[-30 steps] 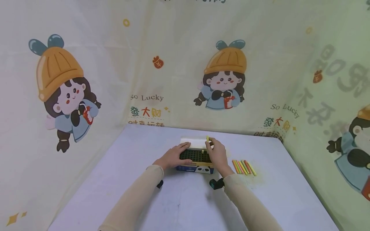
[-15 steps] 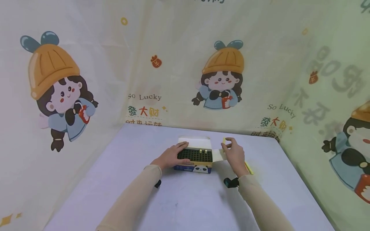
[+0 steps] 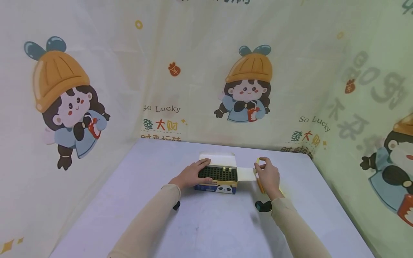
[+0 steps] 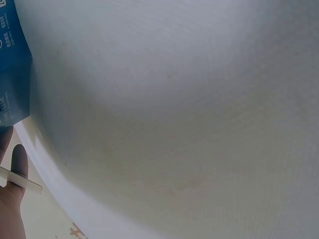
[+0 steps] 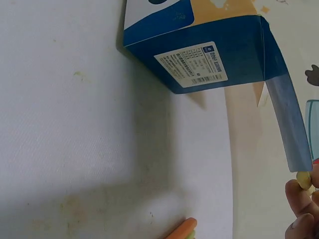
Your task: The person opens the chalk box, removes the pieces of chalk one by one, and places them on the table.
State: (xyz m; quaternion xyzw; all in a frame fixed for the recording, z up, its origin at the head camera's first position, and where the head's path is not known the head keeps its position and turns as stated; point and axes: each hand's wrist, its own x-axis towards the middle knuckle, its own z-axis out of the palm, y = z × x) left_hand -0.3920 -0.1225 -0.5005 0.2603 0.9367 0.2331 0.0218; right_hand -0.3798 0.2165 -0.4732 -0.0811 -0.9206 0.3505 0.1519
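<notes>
Just right of box (image 3: 217, 178), chalk (image 3: 257, 160) in right hand (image 3: 268, 176).

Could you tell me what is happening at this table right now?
A person is working with a box of chalk on a white table. The left hand rests on the box's left edge, steadying it. The right hand is off to the box's right, pinching a yellow chalk stick in its grip, above the coloured chalk sticks lying on the table. Two pale sticks already stand in the box's dark grid.
</notes>
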